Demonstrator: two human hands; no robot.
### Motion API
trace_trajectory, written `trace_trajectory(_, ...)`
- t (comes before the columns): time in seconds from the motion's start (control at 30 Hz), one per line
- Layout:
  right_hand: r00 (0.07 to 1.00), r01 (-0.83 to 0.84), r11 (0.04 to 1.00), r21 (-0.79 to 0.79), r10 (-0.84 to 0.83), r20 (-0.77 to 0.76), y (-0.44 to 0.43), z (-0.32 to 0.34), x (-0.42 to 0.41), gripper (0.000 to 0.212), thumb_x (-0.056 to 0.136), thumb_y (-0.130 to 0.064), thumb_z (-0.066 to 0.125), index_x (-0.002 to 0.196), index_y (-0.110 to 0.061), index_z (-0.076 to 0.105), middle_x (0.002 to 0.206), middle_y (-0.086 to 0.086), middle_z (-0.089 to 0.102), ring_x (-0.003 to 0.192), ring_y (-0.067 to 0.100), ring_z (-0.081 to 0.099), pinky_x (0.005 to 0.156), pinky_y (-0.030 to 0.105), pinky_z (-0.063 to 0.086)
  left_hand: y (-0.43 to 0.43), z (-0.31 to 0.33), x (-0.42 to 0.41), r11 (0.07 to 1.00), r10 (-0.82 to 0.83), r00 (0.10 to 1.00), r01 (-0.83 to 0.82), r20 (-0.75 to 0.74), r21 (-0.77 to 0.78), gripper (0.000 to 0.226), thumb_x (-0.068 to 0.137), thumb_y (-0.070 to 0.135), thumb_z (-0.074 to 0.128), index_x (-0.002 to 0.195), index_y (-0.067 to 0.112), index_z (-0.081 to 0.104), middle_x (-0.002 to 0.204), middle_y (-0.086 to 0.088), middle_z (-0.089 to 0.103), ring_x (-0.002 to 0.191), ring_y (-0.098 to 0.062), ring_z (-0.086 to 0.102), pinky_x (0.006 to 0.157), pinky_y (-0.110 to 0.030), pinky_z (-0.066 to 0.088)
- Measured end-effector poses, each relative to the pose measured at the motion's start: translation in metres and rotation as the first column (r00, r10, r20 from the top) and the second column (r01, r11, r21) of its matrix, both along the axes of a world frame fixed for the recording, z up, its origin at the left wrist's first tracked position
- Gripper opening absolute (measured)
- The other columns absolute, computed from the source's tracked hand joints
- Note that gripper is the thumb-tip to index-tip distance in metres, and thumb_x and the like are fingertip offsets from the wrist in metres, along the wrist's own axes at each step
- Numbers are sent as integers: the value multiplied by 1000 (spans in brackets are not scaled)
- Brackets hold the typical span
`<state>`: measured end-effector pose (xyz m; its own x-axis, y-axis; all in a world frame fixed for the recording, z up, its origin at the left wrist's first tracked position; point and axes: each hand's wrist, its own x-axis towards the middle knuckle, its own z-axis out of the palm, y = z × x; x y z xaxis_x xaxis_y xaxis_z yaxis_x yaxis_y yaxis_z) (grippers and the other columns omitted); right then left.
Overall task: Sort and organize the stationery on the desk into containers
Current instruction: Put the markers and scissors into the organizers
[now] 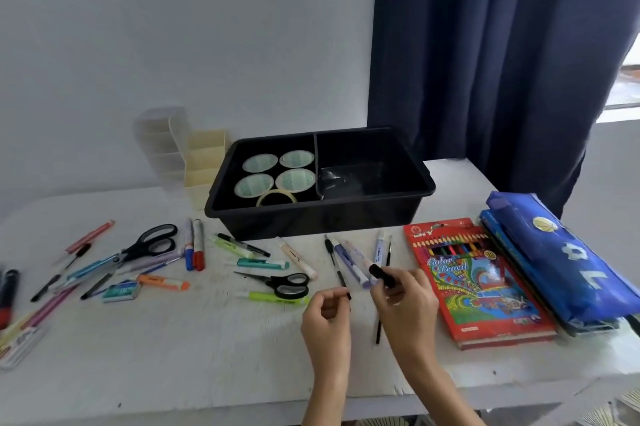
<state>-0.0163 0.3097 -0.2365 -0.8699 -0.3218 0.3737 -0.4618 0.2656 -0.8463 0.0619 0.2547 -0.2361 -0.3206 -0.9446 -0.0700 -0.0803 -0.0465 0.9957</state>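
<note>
A black two-part tray [408, 207] stands at the back of the white desk [207, 349]; its left part holds several tape rolls [273, 172] and its right part is bare. My right hand [405, 304] grips a thick black marker [381, 276] just above the desk, right of centre. My left hand [325, 314] is beside it, with thumb and forefinger pinching the near end of a thin black pen [335, 262]. Purple and white markers [353, 261] lie between the hands and the tray. Pens, highlighters and two pairs of scissors [284, 283] are scattered to the left.
A cream divided organizer [204, 165] and a clear one [156, 145] stand left of the tray. A red colour pencil box [478, 283] and a blue pencil case [568, 259] on flat books lie at the right. A dark blue curtain [485, 44] hangs behind.
</note>
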Motion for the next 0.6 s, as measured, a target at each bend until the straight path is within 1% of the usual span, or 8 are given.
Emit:
trace_trajectory(0.07,997,52,985,-165,-40,71,11,11,-2,19,78,-3,72,92,-16,68,85,0,61,70,7,61,64,15,51,2,2,-1,1000,-2,1000,2,7,-24,15,85,3,62,86,17,68,83,1,68,78,-10,63,66,-14,49)
trace_trajectory(0.2,966,58,913,-403,51,254,29,34,-6,8,86,-20,64,93,-16,66,87,7,66,76,20,63,64,19,53,4,6,-4,998,8,1000,-7,12,-64,15,85,2,61,87,15,68,84,5,67,74,0,59,65,-9,47)
trace_trajectory(0.3,924,74,854,-514,135,358,32,44,-4,20,93,-30,50,95,-11,56,82,11,69,75,23,66,62,24,55,2,7,-4,998,11,1000,-11,-1,-69,13,87,5,61,87,16,68,84,5,66,75,1,59,64,-10,48)
trace_trajectory(0.33,904,74,847,-526,165,393,32,45,-2,21,94,-32,46,95,-11,53,80,11,70,73,22,68,60,26,56,1,7,-4,998,12,1000,-13,-4,-67,13,87,5,61,86,16,68,84,5,67,75,-1,60,64,-10,48)
trace_trajectory(0.4,868,78,858,-508,193,458,29,41,3,23,94,-34,44,96,-12,50,75,13,70,63,21,67,48,27,53,-1,5,-3,998,17,1000,-18,-10,-60,14,86,5,61,84,17,68,83,4,68,77,-5,62,64,-11,48)
trace_trajectory(0.47,839,84,884,-460,187,512,25,34,8,28,92,-38,46,97,-11,51,70,16,66,49,19,58,38,26,46,-5,5,-1,998,24,1000,-24,-3,-63,14,86,6,62,84,18,68,83,4,68,77,-4,62,64,-11,48)
trace_trajectory(0.53,807,90,911,-402,170,566,20,27,11,28,92,-38,48,98,-11,55,67,16,63,44,13,51,36,25,40,-8,5,2,997,29,1000,-28,4,-72,15,86,6,62,83,19,68,81,5,67,75,0,60,63,-10,47)
trace_trajectory(0.6,775,58,934,-353,181,606,15,22,12,21,94,-32,50,99,-12,58,68,11,63,51,11,54,41,24,40,-14,6,6,997,34,999,-35,-2,-75,16,86,5,62,83,19,67,81,4,67,74,1,59,63,-9,47)
